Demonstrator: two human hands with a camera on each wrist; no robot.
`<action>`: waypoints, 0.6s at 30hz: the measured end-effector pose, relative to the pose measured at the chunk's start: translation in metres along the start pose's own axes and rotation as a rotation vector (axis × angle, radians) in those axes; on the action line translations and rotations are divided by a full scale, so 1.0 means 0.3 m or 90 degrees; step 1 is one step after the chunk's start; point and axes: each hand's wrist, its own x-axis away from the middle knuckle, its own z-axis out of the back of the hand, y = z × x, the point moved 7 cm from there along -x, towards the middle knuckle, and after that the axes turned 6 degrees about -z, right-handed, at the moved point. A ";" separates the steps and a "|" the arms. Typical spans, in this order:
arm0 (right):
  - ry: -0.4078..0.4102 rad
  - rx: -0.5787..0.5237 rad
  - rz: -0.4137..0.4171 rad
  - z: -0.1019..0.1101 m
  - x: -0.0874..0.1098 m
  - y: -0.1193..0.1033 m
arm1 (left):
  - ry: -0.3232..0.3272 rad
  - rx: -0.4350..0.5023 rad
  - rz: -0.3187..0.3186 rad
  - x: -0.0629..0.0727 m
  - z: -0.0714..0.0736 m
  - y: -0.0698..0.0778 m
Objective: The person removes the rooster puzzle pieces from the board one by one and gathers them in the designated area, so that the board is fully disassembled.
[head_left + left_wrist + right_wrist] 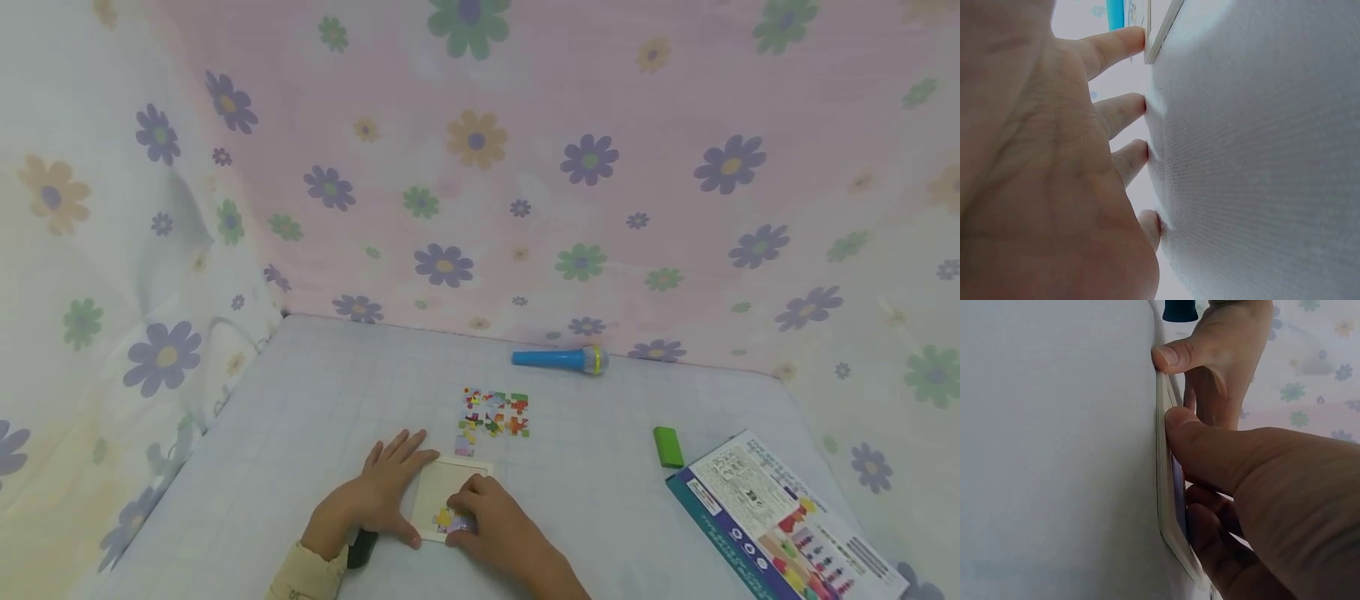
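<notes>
A shallow pale puzzle tray (442, 479) lies on the table near its front edge. Yellow and purple jigsaw pieces (444, 518) sit in its lower part, partly covered by my right hand (498, 525). That hand curls its fingers over a jigsaw piece there, its thumb at the tray's near edge; the right wrist view shows thumb and fingers against the tray (1163, 481). My left hand (382, 487) rests spread on the table, thumb and index finger touching the tray's left side. Beyond the tray, several jigsaw pieces (493, 402) are laid out in rows, picture side up.
A blue toy microphone (551, 359) lies near the back edge. To the right are a green block (667, 447) and a printed box (780, 517) lying flat. Flowered cloth (517, 175) hangs behind and at both sides. A dark object (362, 550) shows beneath the left wrist.
</notes>
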 end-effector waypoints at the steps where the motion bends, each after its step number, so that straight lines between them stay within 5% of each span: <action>1: 0.000 -0.001 0.001 0.002 0.000 -0.004 | 0.000 -0.001 -0.001 0.000 -0.001 -0.001; 18: -0.042 -0.034 -0.038 0.014 -0.006 -0.025 | -0.002 -0.001 0.006 0.000 -0.011 -0.009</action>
